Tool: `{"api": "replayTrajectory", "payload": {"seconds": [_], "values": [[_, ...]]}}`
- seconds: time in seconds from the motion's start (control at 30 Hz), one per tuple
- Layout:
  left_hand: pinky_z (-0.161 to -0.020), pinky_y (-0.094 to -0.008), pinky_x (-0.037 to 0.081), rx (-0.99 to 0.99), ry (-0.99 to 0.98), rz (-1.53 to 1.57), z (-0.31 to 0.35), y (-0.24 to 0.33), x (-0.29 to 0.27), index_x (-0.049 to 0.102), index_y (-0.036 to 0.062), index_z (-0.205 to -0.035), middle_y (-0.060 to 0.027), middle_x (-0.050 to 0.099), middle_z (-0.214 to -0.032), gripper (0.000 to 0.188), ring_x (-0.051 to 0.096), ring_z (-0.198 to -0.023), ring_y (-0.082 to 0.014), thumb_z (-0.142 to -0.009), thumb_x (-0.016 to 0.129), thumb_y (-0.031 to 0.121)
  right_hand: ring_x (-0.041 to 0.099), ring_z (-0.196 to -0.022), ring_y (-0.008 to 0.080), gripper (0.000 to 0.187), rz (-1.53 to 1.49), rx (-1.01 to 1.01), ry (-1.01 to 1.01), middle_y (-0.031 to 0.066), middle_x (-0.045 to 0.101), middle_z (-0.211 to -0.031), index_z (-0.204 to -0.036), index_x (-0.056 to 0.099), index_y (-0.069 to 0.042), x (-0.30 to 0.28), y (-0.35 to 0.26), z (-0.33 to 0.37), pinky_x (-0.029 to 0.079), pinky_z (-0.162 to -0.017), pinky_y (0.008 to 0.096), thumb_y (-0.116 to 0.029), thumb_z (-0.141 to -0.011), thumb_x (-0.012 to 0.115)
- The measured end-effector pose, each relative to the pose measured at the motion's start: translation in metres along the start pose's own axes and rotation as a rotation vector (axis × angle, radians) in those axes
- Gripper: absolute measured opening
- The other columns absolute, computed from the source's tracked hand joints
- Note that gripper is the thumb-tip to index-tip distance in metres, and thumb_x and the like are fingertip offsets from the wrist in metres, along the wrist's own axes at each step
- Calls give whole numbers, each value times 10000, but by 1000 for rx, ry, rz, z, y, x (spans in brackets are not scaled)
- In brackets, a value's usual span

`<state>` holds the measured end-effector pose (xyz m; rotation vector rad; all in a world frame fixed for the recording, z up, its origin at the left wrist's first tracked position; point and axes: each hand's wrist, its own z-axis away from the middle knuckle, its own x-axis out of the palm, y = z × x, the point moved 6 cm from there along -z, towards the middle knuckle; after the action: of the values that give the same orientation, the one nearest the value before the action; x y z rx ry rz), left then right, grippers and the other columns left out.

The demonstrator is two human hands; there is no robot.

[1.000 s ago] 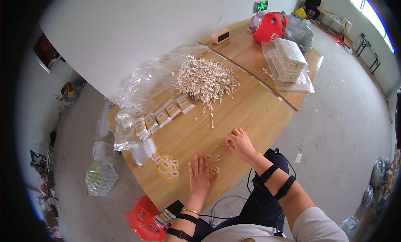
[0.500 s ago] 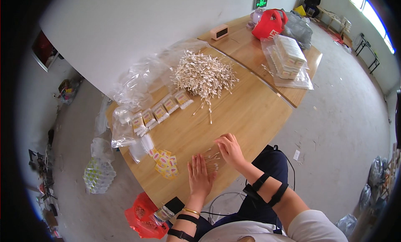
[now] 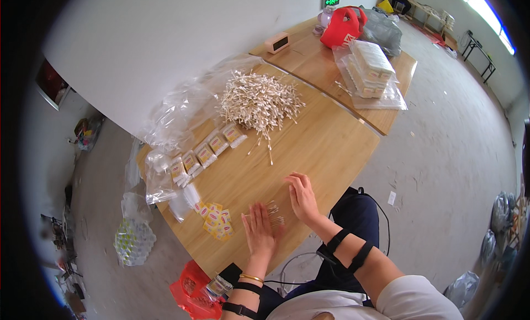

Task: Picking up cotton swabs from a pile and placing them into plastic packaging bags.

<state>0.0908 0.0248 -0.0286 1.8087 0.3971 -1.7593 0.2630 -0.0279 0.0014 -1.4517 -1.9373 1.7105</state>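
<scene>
My left hand (image 3: 258, 230) lies flat near the table's front edge, its fingers stretched out beside a small group of loose cotton swabs (image 3: 275, 214). To the right of these swabs stands my right hand (image 3: 302, 199), fingers extended and slightly bent, its palm turned toward them. Neither hand grips anything that I can see; part of the swab group is hidden by my left hand. Left of my left hand are scattered yellow and white label cards (image 3: 217, 221). Farther back rises a big heap of cotton swabs (image 3: 259, 102).
A row of filled swab packs (image 3: 205, 154) and clear plastic bags (image 3: 159, 179) line the left side of the wooden table (image 3: 314, 146). On the adjoining table stand stacked white packs (image 3: 372, 66), a red bag (image 3: 342, 28) and a small clock (image 3: 277, 43). A red bag (image 3: 193, 289) hangs below the near edge.
My right hand has straightened its fingers and come down beside the small swab group. The swabs between my hands lie closer together. The whole view has shifted slightly.
</scene>
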Motion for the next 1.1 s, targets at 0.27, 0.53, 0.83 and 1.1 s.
{"api": "replayTrajectory", "payload": {"seconds": [0.27, 0.53, 0.83, 1.1], "values": [[-1226, -589, -4, -16, 14, -51, -30, 4, -12, 160, -20, -1576, -176, 171, -1657, 889, 95, -1553, -279, -976, 467, 560, 522, -1180, 356, 243, 109, -50, -28, 158, 550, -1216, -1167, 580, -43, -2, 6, 3, 448, -1013, 426, -49, -926, 554], [-1235, -565, -4, 31, 21, -36, -27, 5, -17, 110, -24, -1580, -183, 134, -1663, 924, 81, -1553, -305, -960, 520, 526, 516, -1184, 346, 250, 109, -62, -56, 147, 548, -1205, -1169, 574, -43, 0, 8, 6, 435, -1031, 422, -60, -920, 562], [-1236, -561, -1, 65, -63, -100, -24, 4, -1, 100, -30, -1579, -184, 85, -1670, 913, 54, -1555, -299, -978, 477, 546, 513, -1189, 352, 237, 118, -72, -66, 148, 555, -1194, -1166, 577, -39, -1, 4, 3, 428, -1036, 429, -87, -935, 563], [-1232, -562, -19, 72, -71, -57, -22, 5, -3, 104, -40, -1575, -191, 105, -1666, 887, 68, -1554, -296, -1000, 400, 567, 516, -1196, 354, 229, 130, -72, -56, 148, 558, -1190, -1163, 581, -44, -1, 4, 4, 424, -1050, 431, -91, -939, 566]]}}
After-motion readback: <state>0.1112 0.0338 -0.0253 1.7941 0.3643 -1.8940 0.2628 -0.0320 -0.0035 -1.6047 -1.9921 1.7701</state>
